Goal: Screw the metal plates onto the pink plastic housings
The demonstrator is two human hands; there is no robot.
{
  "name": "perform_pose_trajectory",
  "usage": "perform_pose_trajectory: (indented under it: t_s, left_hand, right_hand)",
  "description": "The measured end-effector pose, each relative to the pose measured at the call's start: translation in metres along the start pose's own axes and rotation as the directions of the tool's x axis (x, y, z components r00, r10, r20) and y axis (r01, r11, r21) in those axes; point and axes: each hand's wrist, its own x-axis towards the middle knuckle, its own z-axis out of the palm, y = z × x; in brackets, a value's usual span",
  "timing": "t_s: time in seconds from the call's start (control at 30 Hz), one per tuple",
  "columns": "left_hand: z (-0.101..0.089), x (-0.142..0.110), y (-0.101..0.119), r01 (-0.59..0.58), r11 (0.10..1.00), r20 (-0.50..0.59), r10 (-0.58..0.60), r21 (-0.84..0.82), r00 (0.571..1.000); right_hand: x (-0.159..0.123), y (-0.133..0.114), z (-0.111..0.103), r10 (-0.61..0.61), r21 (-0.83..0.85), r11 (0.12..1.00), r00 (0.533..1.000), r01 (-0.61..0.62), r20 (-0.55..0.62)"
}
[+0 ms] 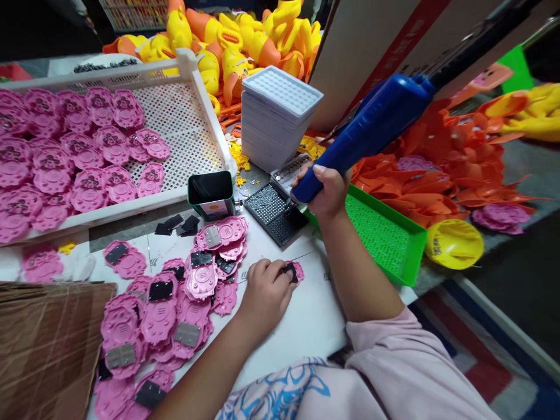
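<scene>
In the head view my right hand [329, 189] is wrapped round a blue electric screwdriver [363, 137]. Its tip points down at a black perforated screw tray [282, 224], whose far-left part is covered with small screws. My left hand [268, 289] rests on the white worktop with bent fingers, pressing on a pink plastic part [299, 270] that has a black piece on it. The fingers cover most of that part. To the left lies a heap of similar pink parts [160, 312], several with black or grey rectangular plates.
A white crate [188, 116] of pink parts stands at the far left, near a dark open box [210, 195]. Behind the screw tray rises a stack of white trays [273, 125]. A green tray [385, 239], orange parts [406, 186] and a yellow cup [455, 244] lie rightward.
</scene>
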Motion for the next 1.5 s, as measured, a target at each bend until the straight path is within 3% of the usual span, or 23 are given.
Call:
perform_pose_trajectory:
  t_s: [1.07, 1.3, 1.5]
  left_hand:
    - [-0.001, 0.0, -0.001, 0.012, 1.0, -0.003, -0.012, -0.009, 1.0]
    - [0.001, 0.001, -0.002, 0.001, 1.0, -0.009, -0.002, -0.015, 1.0]
    - [0.002, 0.002, -0.002, -0.017, 1.0, -0.03, 0.016, -0.017, 0.999]
  right_hand:
    - [0.0, 0.003, 0.0, 0.006, 0.03, 1.0, 1.0, -0.005, -0.002]
    - [-0.009, -0.029, -0.001, -0.034, 0.089, 0.996, 0.999, 0.031, 0.029]
    - [-0.052, -0.06, -0.018, 0.1, 0.163, 0.978, 0.977, -0.131, 0.187]
